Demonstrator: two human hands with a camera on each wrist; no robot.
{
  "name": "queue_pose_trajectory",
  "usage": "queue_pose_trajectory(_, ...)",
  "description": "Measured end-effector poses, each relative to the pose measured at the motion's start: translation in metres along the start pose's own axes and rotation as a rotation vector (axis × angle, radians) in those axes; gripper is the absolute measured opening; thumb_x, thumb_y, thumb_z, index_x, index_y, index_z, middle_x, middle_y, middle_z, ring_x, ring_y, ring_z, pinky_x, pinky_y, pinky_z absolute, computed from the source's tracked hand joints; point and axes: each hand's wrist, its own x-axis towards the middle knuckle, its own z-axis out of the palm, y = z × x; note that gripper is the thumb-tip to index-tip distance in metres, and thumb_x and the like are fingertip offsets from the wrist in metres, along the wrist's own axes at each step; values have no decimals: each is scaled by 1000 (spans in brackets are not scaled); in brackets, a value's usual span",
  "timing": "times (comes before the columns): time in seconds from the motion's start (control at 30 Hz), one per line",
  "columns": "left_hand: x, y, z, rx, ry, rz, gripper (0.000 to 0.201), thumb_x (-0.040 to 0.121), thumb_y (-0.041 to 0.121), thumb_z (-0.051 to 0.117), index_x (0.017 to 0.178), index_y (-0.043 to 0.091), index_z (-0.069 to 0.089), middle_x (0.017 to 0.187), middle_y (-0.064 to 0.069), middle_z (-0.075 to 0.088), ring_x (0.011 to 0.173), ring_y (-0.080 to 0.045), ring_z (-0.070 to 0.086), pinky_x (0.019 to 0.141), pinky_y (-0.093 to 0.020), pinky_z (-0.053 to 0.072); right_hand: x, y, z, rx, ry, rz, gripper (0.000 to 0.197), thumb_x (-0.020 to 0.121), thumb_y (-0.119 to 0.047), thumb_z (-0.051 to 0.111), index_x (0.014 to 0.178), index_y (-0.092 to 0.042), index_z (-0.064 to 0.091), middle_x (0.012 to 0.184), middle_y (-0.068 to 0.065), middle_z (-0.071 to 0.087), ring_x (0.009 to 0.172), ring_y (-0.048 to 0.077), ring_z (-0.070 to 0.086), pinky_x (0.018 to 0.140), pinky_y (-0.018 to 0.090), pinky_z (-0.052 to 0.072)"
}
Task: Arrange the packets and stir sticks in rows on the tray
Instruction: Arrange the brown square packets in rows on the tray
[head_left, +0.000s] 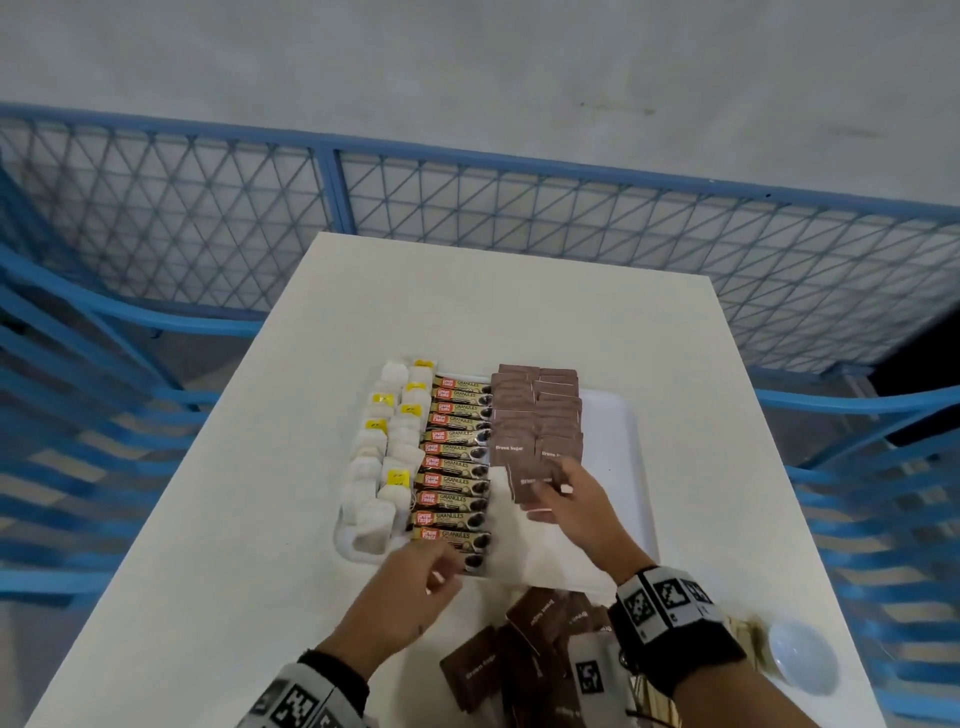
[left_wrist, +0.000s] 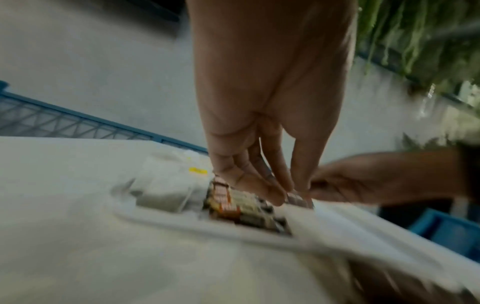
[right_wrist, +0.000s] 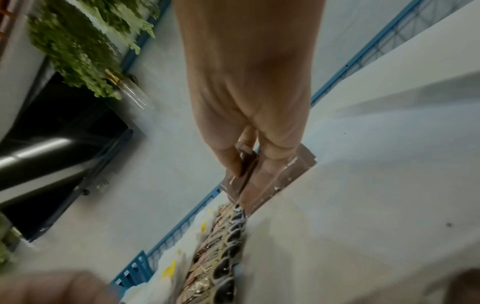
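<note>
On the bench, the tray already carries rows of tea bags, coffee sticks and sugar packets. More sugar lies loose. Right hand pinches one packet; left hand, fingers curled, apparently holds nothing.

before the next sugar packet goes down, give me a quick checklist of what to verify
1. Right hand grips a brown sugar packet: ok.
2. Bare space on the tray nearer than the sugar rows: ok.
3. Coffee stick row straight and undisturbed: ok.
4. Left hand clear of the drop spot: ok; whether it holds anything: cannot tell.
5. Loose sugar packets left off the tray: not ok, task unfinished.
6. Stir sticks laid on the tray: not ok, none visible there.
</note>
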Motion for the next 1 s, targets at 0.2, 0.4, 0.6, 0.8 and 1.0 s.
queue_pose_trajectory(0.2, -10, -10, 35, 266, -203, -83, 37, 83, 31, 63, 116, 16, 53, 106, 5, 43, 99, -13, 50, 85, -23, 40, 39, 10, 12, -147, 188, 23, 17, 86, -15, 63, 73, -16, 51, 76, 1, 59, 72, 16, 57, 68, 28, 46)
queue_pose_trajectory(0.4, -12, -8, 41, 345, -171, -57, 58, 78, 43, 68, 126, 20, 44, 127, 4, 41, 112, -15, 46, 93, -25, 38, 55, 8, 27, -295, 258, 20, 22, 80, -16, 70, 70, -19, 51, 69, -6, 56, 75, 14, 53, 73, 27, 40)
queue_pose_trajectory(0.6, -11, -5, 46, 417, -210, -41, 55, 79, 39, 66, 124, 18, 45, 133, 0, 37, 114, -19, 47, 96, -29, 38, 61, 11, 30, -367, 320, -66, 29, 72, -12, 77, 86, -13, 52, 80, 6, 54, 78, 21, 49, 70, 32, 43)
queue_pose_trajectory(0.8, -8, -6, 50, 384, -240, -89, 36, 80, 31, 68, 110, 14, 57, 122, -1, 45, 106, -18, 50, 89, -26, 39, 33, -6, 13, -348, 312, -129, 24, 78, -15, 73, 93, -13, 54, 70, -7, 49, 73, 14, 49, 62, 15, 37)
queue_pose_trajectory(1.0, -13, -10, 51, 294, -199, -79, 23, 81, 18, 66, 91, 23, 45, 102, 6, 44, 94, -14, 52, 77, -20, 39, -43, -10, -31, -493, 118, -108, 7, 83, -24, 67, 80, -19, 64, 72, -6, 59, 62, 5, 48, 57, 6, 39)
